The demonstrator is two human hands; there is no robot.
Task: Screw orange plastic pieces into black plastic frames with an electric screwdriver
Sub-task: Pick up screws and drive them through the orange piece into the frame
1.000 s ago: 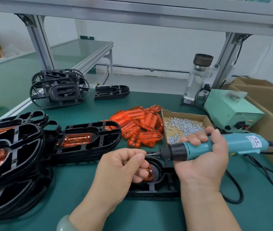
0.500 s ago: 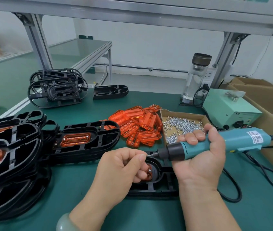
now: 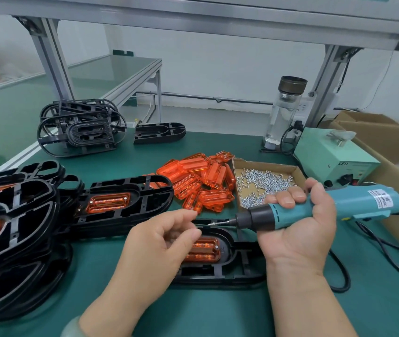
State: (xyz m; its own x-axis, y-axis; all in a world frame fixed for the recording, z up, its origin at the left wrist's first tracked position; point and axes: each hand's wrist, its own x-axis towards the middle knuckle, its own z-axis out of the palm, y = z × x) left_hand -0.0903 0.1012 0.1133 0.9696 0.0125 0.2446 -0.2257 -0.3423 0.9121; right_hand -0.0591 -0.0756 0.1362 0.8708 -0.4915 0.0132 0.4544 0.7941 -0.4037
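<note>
Above the black frame (image 3: pixel 218 278) with its orange piece (image 3: pixel 204 249), the right hand (image 3: pixel 300 234) clamps the electric screwdriver (image 3: pixel 354 203); the left hand (image 3: pixel 154 249) is curled, contents impossible to tell.

I'm looking across a dark green table mat (image 3: pixel 218 310). Upper right, a clear glass bottle with a dark round lid (image 3: pixel 283 113) stands upright, just beside a pale green metal box (image 3: pixel 320 152) marked LED on its front. Something small and pale lies on top; I can't make it out. Open brown cardboard boxes (image 3: pixel 388 139) fill the right edge. Upper left, a slanted silver aluminium post (image 3: pixel 52 62), and behind it a second green-topped bench (image 3: pixel 111 69).
</note>
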